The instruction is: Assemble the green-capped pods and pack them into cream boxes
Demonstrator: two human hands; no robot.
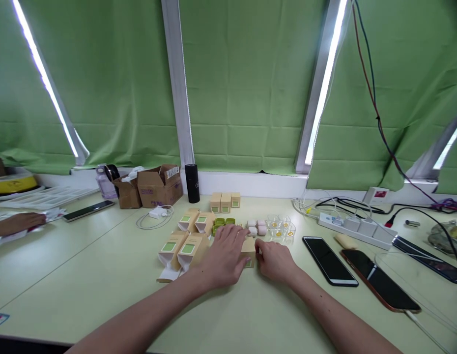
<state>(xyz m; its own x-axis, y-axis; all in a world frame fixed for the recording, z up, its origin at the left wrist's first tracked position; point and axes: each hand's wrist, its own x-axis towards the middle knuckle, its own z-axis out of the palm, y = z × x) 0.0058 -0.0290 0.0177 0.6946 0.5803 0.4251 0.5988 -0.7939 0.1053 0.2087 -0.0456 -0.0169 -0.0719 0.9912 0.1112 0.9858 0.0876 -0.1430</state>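
A small tan box (pixel 249 250) stands upright between my hands. My left hand (pixel 226 253) lies over its left side and top with the fingers stretched out. Curled against the box's right side is my right hand (pixel 274 258). Left of my left hand are several tan boxes with open white flaps, among them one box (pixel 192 246) close to my wrist. Green containers (pixel 219 223) sit just behind my left hand. Pale pink and white pieces (pixel 261 227) stand behind the box, with clear cups (pixel 282 225) holding yellow bits to their right. Three closed tan boxes (pixel 225 202) stand farther back.
Phones (pixel 329 260) (pixel 379 279) and a power strip (pixel 356 228) with cables lie to the right. Cardboard boxes (pixel 160 186), a black bottle (pixel 192 183) and a white charger (pixel 157 212) are at the back left. Another person's hand (pixel 25 221) is at far left.
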